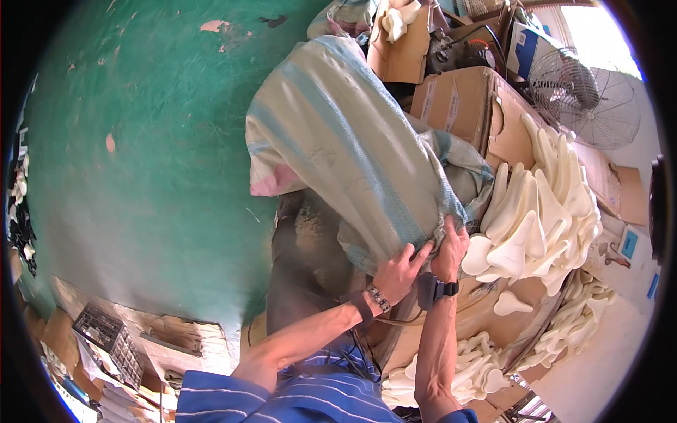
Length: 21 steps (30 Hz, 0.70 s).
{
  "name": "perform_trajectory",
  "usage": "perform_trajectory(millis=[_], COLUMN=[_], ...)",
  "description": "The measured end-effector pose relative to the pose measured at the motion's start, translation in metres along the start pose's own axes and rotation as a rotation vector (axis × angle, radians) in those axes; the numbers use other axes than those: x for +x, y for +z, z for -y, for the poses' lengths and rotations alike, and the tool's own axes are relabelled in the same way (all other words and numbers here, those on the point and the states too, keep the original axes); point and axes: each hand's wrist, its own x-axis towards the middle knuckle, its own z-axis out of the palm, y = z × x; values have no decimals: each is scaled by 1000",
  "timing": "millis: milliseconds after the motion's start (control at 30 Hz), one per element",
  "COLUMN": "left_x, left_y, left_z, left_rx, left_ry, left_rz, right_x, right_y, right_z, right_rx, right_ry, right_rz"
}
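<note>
A large woven plastic sack, pale with blue stripes, lies full across my lap and stretches away from me. Its gathered near edge is pinched in my right hand, whose fingers are closed on the cloth. Close beside it, my left hand grips the same edge, fingers bent against the fabric. What the sack holds is hidden. To the right of my hands is a heap of cream saddle-shaped pieces, and a single such piece lies apart below the heap.
A cardboard box stands beyond the heap, with a wire-caged fan at the far right. More cream pieces lie near my right forearm. Green floor spreads left, where a black crate sits.
</note>
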Motion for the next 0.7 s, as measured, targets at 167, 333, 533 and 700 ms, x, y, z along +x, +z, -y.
perform_trajectory(millis=[167,333,533,700], left_x=[3,18,36,36], left_y=[-6,-16,-22,-22], left_z=[6,10,-10,-16], left_rx=[8,226,264,240], left_ry=[-211,-217,-159,-175], left_rz=[-41,9,-71,-52], right_x=[29,60,71,74], right_y=[9,13,29,33], right_z=[42,58,87,94], right_rx=[-43,-97,-98,-110], right_ry=[-78,-201,-246,-233], right_rz=[-46,-57,-47,-21])
